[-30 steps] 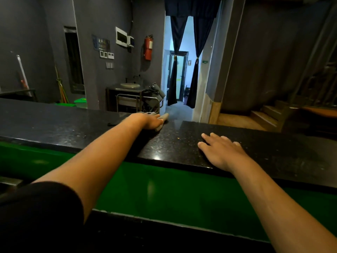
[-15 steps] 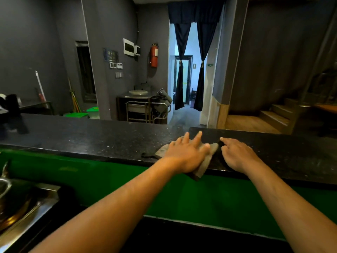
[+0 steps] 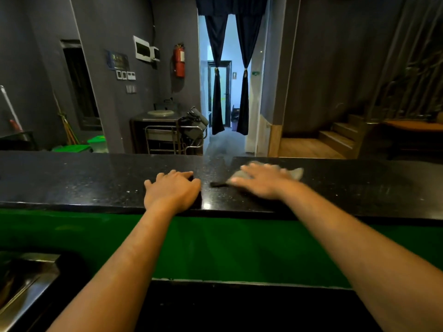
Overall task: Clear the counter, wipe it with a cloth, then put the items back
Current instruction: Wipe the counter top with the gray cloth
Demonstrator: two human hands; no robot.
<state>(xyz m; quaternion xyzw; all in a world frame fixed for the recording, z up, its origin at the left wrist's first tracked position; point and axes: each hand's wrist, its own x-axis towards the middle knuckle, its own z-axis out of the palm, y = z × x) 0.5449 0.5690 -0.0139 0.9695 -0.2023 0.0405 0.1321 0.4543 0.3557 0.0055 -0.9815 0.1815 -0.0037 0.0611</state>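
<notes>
Writing: nothing readable here. The small plates and the dark poster on the far wall are too blurred to make out.
Tabletop: black polished stone, speckled with pale flecks, glossy along the near edge; a narrow seam runs front to back across it, just right of the left hand. Below its front edge, a flat green panel.
Cloth: grey, soft and crumpled, lying flat on the tabletop right of the seam; a pale corner pokes out past the fingers, motion-blurred. A short dark strip sticks out from its left side onto the stone.
Right hand: palm down on the cloth, fingers stretched out flat and pressing it to the stone, blurred by movement.
Left hand: resting on the tabletop just left of the seam, palm down, fingers loosely bent with tips on the stone, holding nothing.
Fire extinguisher: red cylinder mounted on the grey wall, well beyond the tabletop, left of the doorway.
Curtains: dark blue fabric, two panels tied back at mid height, framing the doorway straight beyond the seam.
Steps: wooden, beyond the tabletop's right half.
Metal surface: shiny steel, below the tabletop at the left.
</notes>
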